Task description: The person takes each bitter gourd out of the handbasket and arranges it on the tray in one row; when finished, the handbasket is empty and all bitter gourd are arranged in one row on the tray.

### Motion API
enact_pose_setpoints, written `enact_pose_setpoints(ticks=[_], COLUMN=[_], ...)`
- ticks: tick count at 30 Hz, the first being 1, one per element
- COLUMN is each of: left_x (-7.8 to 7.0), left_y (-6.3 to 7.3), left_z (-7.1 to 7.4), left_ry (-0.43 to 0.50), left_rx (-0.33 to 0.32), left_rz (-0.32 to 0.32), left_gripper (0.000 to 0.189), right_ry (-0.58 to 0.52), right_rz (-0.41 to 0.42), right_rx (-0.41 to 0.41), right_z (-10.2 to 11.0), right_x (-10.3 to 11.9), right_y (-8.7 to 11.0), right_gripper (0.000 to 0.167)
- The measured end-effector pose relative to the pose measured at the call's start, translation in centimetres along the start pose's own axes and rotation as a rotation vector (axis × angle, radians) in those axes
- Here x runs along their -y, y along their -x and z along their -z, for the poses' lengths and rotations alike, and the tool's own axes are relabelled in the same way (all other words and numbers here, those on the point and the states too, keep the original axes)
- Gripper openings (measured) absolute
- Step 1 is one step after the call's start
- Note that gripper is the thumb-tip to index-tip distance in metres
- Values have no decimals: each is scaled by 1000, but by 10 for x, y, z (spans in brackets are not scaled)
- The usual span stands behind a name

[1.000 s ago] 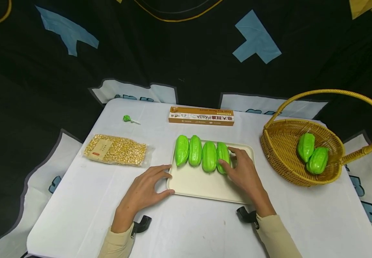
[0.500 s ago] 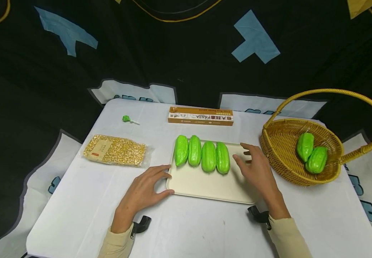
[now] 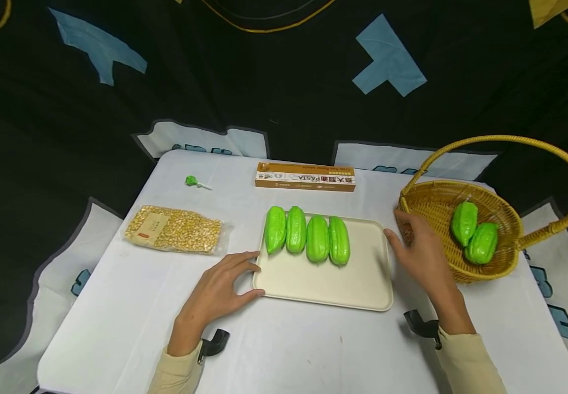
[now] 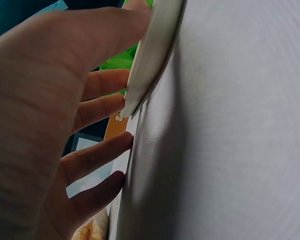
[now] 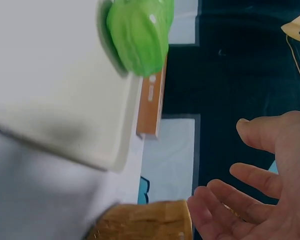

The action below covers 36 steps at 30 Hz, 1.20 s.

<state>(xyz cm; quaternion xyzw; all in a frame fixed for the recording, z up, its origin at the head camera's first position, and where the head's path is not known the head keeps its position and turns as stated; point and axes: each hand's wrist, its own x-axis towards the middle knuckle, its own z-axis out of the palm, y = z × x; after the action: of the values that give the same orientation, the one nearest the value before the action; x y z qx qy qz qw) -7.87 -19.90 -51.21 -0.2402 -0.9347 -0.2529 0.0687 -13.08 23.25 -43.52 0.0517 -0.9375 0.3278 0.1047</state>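
Spread, not pinching: the left hand (image 3: 217, 288) lies between eight and nine o'clock of the tray (image 3: 323, 287), thumb and fingertips touching its rim. The right hand (image 3: 426, 253) is spread too and holds nothing; it hangs at three o'clock, between the tray and the basket (image 3: 432, 205). Its fingertips overlap the basket's nine o'clock rim in the head view — whether they touch it, I cannot tell.

Four green gourds (image 3: 318, 238) lie on the tray, close side by side, in a row running from ten o'clock to just past one; the tips of the leftmost two reach over the far rim. The six o'clock half of the tray is bare. Two more gourds (image 3: 481, 243) lie together in the basket, toward its three o'clock side, under the raised handle.

Around the tray on the white table (image 3: 308, 350): the pasta box (image 3: 305, 177) at twelve, the lollipop (image 3: 192, 180) at ten, the corn bag (image 3: 175, 230) between nine and ten. A black cloth (image 3: 264, 93) hangs behind.
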Motion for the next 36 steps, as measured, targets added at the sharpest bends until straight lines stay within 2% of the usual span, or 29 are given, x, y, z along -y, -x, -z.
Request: enact_pose_setpoints(ticks=[8,13,20,26,36], left_x=[1,0,1,1,3], left_y=[1,1,0,1,1], left_z=[1,2,1,1,0], left_ry=[-2,-2,13,17,18], left_rx=[-3,-4,6,6,0], left_rz=[-3,-3,11,18,12], left_gripper=[50,50,49,49,48], right_ry=[71,92,146,183,239], right_rz=[-21,-53,-133,-237,-273], right_rx=[-42,-33,-2,22,37], right_z=[22,35,56,74,81], right_x=[-14,-26,-51,-74,-105], right_y=[-3,-5,-11,-17,-29], right_gripper=[53,56,61,66,72])
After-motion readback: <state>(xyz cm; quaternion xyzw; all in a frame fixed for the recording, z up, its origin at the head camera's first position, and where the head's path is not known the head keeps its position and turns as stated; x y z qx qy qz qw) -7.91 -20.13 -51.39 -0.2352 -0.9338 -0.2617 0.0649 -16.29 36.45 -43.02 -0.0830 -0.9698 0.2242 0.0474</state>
